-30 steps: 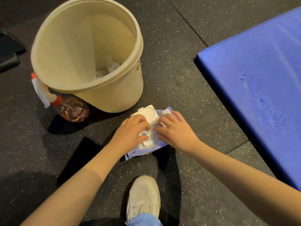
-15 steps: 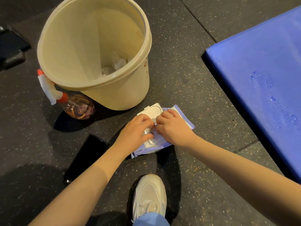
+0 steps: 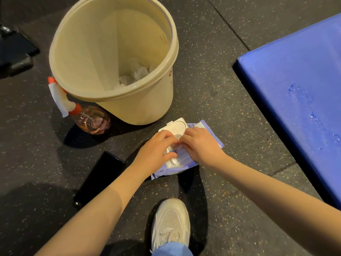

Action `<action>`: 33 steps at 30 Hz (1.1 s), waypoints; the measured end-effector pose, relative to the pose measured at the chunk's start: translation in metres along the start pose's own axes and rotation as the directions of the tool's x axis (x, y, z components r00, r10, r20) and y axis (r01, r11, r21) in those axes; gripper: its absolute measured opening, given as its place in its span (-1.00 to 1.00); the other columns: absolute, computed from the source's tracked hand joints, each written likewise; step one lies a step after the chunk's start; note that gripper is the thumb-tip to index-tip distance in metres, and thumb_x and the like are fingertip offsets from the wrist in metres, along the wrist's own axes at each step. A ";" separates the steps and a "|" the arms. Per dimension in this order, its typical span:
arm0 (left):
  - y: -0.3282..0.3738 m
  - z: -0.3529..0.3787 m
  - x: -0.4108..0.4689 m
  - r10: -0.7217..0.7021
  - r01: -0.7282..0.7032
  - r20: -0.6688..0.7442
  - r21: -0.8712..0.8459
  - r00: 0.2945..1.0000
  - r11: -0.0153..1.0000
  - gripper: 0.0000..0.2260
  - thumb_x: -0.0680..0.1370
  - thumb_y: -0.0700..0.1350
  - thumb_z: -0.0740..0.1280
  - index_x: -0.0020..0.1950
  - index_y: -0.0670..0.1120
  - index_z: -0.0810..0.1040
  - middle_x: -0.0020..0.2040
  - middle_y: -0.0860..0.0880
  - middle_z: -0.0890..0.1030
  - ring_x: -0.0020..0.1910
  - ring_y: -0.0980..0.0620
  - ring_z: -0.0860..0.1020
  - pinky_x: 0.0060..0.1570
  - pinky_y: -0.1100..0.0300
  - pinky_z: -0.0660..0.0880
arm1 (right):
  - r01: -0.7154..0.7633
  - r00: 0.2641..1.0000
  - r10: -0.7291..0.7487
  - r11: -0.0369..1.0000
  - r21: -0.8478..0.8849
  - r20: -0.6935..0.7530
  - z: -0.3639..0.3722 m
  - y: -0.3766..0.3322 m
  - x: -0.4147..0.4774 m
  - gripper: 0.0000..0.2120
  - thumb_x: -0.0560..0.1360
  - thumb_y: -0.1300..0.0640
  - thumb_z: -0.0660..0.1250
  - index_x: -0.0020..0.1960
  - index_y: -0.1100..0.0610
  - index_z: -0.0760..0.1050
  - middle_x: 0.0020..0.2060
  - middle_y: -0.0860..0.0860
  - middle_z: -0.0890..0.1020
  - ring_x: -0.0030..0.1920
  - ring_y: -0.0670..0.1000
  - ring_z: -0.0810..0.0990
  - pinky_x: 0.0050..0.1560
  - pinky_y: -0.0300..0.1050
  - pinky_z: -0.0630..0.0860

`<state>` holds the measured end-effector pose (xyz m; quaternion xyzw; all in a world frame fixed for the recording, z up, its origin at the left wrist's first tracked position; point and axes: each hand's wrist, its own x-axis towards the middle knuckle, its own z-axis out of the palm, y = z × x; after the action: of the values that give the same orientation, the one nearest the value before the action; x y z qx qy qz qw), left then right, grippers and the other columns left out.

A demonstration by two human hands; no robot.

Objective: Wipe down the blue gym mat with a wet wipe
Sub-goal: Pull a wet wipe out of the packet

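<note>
Gripping one wipe pack (image 3: 175, 126) are left hand (image 3: 156, 150) and right hand (image 3: 201, 146).

No legible text, reddish print on bucket (image 3: 147, 111) unreadable, wipes pack (image 3: 210, 133) print too small

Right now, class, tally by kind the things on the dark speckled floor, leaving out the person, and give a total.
Beige plastic bucket: 1
Clear spray bottle with orange-and-white trigger: 1
Flat black phone: 1
Pale purple wet-wipe pack, white lid: 1
Blue padded gym mat: 1
Black gear, cut off at left edge: 1
Total: 6
</note>
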<state>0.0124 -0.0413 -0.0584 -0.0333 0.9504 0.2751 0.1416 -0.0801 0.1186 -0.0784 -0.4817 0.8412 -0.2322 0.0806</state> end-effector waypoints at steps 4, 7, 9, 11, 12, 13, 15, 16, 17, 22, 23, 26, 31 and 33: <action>0.000 0.000 0.000 0.006 -0.006 -0.014 -0.006 1.000 1.000 -0.80 0.52 -0.05 0.39 0.11 -0.03 0.51 0.19 0.08 0.40 0.15 0.08 0.37 -0.01 0.07 0.47 | -0.103 0.991 0.111 0.990 0.097 -0.080 -0.018 -0.002 0.002 -0.78 0.41 0.17 0.13 -0.31 0.18 0.50 -0.39 0.05 0.53 -0.40 0.12 0.48 -0.44 -0.20 0.29; -0.002 0.001 0.000 0.003 -0.004 -0.022 -0.026 1.000 1.000 -0.79 0.52 -0.06 0.40 0.13 -0.02 0.52 0.20 0.08 0.40 0.16 0.09 0.38 0.03 0.06 0.48 | -0.040 0.999 0.040 0.996 0.075 -0.002 -0.022 0.000 -0.001 -0.71 0.41 0.05 0.13 -0.24 0.18 0.57 -0.32 0.05 0.55 -0.32 0.11 0.50 -0.40 -0.13 0.37; -0.003 0.001 0.000 0.005 -0.005 -0.018 -0.034 1.000 0.999 -0.78 0.52 -0.06 0.40 0.15 -0.02 0.52 0.20 0.08 0.40 0.16 0.11 0.38 0.05 0.06 0.48 | 0.032 0.999 -0.032 0.999 0.001 0.022 -0.019 -0.001 -0.002 -0.68 0.41 -0.01 0.15 -0.23 0.12 0.62 -0.34 0.03 0.55 -0.34 0.09 0.50 -0.39 -0.10 0.41; -0.004 0.001 0.000 0.007 -0.008 -0.019 -0.051 1.000 0.999 -0.77 0.52 -0.06 0.40 0.16 -0.01 0.52 0.20 0.09 0.41 0.15 0.13 0.38 0.04 0.07 0.47 | 0.056 0.998 -0.057 0.998 -0.035 -0.009 -0.016 0.000 0.001 -0.73 0.40 0.02 0.19 -0.28 0.09 0.63 -0.34 0.01 0.54 -0.36 0.08 0.48 -0.39 -0.13 0.38; -0.004 0.000 0.000 0.007 -0.008 -0.018 -0.055 1.000 0.998 -0.76 0.52 -0.06 0.41 0.16 -0.02 0.52 0.19 0.09 0.41 0.15 0.13 0.38 0.04 0.08 0.47 | 0.064 0.998 -0.065 0.997 -0.037 -0.021 -0.015 0.000 0.003 -0.76 0.40 0.06 0.21 -0.30 0.09 0.61 -0.34 0.01 0.54 -0.36 0.08 0.47 -0.37 -0.14 0.36; -0.004 0.000 0.000 0.004 -0.005 -0.018 -0.056 1.000 0.998 -0.77 0.52 -0.06 0.40 0.16 -0.02 0.52 0.20 0.09 0.41 0.14 0.14 0.38 0.03 0.09 0.46 | 0.069 0.997 -0.070 0.997 -0.039 -0.018 -0.015 0.000 0.004 -0.78 0.40 0.09 0.21 -0.31 0.10 0.58 -0.35 0.01 0.53 -0.36 0.08 0.47 -0.36 -0.14 0.34; -0.004 0.001 0.000 0.000 -0.001 -0.024 -0.057 1.000 0.998 -0.79 0.52 -0.05 0.39 0.13 -0.02 0.52 0.18 0.10 0.41 0.12 0.15 0.38 0.01 0.09 0.46 | 0.056 0.998 -0.055 0.998 -0.029 0.026 -0.015 -0.004 0.003 -0.88 0.38 0.22 0.29 -0.34 0.14 0.52 -0.39 0.04 0.52 -0.37 0.11 0.49 -0.38 -0.15 0.33; -0.004 0.002 0.000 0.000 -0.002 -0.030 -0.060 1.000 0.998 -0.80 0.52 -0.05 0.39 0.11 -0.02 0.51 0.17 0.12 0.41 0.09 0.17 0.37 -0.02 0.10 0.46 | 0.013 0.999 -0.012 1.000 -0.012 0.042 -0.016 -0.009 0.001 -0.88 0.34 0.31 0.37 -0.34 0.16 0.49 -0.41 0.06 0.52 -0.38 0.13 0.50 -0.40 -0.16 0.32; -0.005 0.002 0.000 0.001 -0.003 -0.036 -0.067 0.999 0.998 -0.81 0.52 -0.05 0.39 0.10 -0.01 0.51 0.15 0.13 0.41 0.07 0.19 0.36 -0.04 0.12 0.45 | -0.053 0.997 0.053 0.998 0.014 0.052 -0.017 -0.012 -0.002 -0.85 0.33 0.37 0.39 -0.31 0.18 0.47 -0.41 0.08 0.52 -0.38 0.14 0.50 -0.40 -0.17 0.28; -0.007 0.004 0.000 0.009 -0.014 -0.052 -0.101 0.999 0.995 -0.81 0.52 -0.04 0.40 0.11 -0.03 0.53 0.16 0.12 0.44 0.08 0.18 0.39 -0.03 0.14 0.44 | -0.359 0.925 0.379 0.861 0.360 0.017 -0.039 -0.012 -0.011 -0.81 0.54 0.33 0.16 -0.15 0.06 0.34 -0.29 0.04 0.55 -0.30 0.08 0.47 -0.31 -0.07 0.36; -0.007 0.004 -0.001 0.006 -0.011 -0.050 -0.102 0.999 0.995 -0.80 0.52 -0.04 0.39 0.11 -0.03 0.53 0.17 0.11 0.44 0.09 0.17 0.40 -0.01 0.11 0.45 | -0.363 0.912 0.409 0.826 0.431 -0.017 -0.045 -0.014 -0.011 -0.80 0.54 0.33 0.16 -0.16 0.07 0.33 -0.33 0.01 0.54 -0.33 0.02 0.47 -0.33 -0.13 0.37; -0.007 0.003 -0.001 -0.012 0.009 -0.032 -0.095 0.999 0.995 -0.80 0.53 -0.04 0.38 0.13 -0.02 0.52 0.17 0.11 0.44 0.09 0.15 0.41 0.02 0.04 0.48 | -0.353 0.876 0.474 0.757 0.550 -0.090 -0.059 -0.022 -0.014 -0.83 0.54 0.37 0.16 -0.14 0.15 0.36 -0.45 0.00 0.56 -0.39 -0.05 0.47 -0.34 -0.33 0.36; -0.004 -0.001 -0.003 -0.030 0.030 -0.001 -0.121 1.000 0.992 -0.80 0.56 -0.05 0.35 0.18 -0.01 0.54 0.23 0.13 0.43 0.14 0.15 0.44 0.09 0.07 0.47 | -0.274 0.816 0.507 0.762 0.586 -0.278 -0.080 -0.019 -0.012 -0.82 0.50 0.39 0.17 -0.07 0.15 0.44 -0.37 0.05 0.54 -0.37 -0.05 0.50 -0.28 -0.32 0.40; -0.004 -0.006 -0.002 -0.055 0.061 0.037 -0.194 0.998 0.979 -0.80 0.60 -0.06 0.29 0.20 -0.01 0.57 0.26 0.12 0.43 0.18 0.15 0.44 0.14 0.10 0.44 | -0.273 0.887 0.405 0.847 0.457 -0.221 -0.072 -0.014 -0.011 -0.87 0.52 0.24 0.23 0.00 0.14 0.53 -0.22 0.02 0.55 -0.25 -0.07 0.51 -0.15 -0.34 0.40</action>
<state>0.0130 -0.0481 -0.0551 -0.0705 0.9151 0.3633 0.1604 -0.0897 0.1444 -0.0095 -0.2530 0.8471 -0.4590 0.0881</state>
